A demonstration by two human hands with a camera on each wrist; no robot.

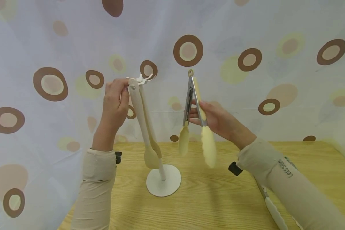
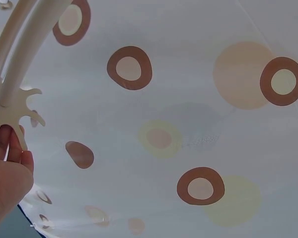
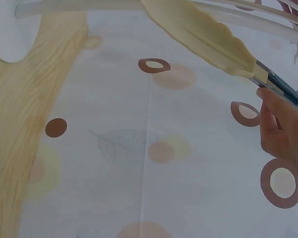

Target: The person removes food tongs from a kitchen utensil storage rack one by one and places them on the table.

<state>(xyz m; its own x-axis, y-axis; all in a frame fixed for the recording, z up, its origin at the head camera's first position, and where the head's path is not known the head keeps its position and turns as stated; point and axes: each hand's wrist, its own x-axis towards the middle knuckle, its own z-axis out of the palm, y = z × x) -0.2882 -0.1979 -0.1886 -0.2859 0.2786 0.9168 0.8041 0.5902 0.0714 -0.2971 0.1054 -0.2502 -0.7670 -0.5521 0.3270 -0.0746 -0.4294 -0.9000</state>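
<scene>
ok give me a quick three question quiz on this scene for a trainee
1. True or false: the right hand holds the tongs with the tips pointing down.
2. What does the left hand touch? A) the top of the rack B) the tongs C) the table
3. Fill in: a pale utensil hangs from the ____.

Key: 1 true; 2 A; 3 rack

Even, soft light; edges bend, wrist views perhaps slightly blurred.

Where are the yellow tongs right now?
In the head view, the metal tongs with pale yellow tips hang tips-down in the right hand, just right of the white hook stand.
</scene>
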